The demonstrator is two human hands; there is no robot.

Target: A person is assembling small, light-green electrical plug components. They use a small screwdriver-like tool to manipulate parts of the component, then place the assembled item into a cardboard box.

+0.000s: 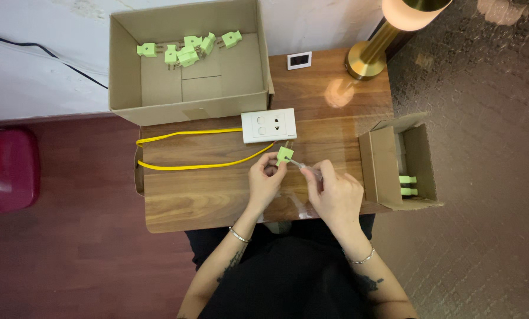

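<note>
My left hand [265, 180] pinches a small green plug adapter [284, 155] above the wooden table [205, 195], its metal prongs pointing away from me. My right hand [335, 192] grips a thin clear-handled tool [304, 168] whose tip touches the adapter's right side. A white socket box [268, 125] on a yellow cable [187, 165] lies just beyond the adapter.
A large open cardboard box [128, 71] at the back left holds several green adapters [187, 50]. A smaller carton [382, 171] on its side at the right holds more green adapters [408, 185]. A brass lamp [370, 53] and a small white plate [299, 60] stand behind. A red object [7, 168] sits on the floor.
</note>
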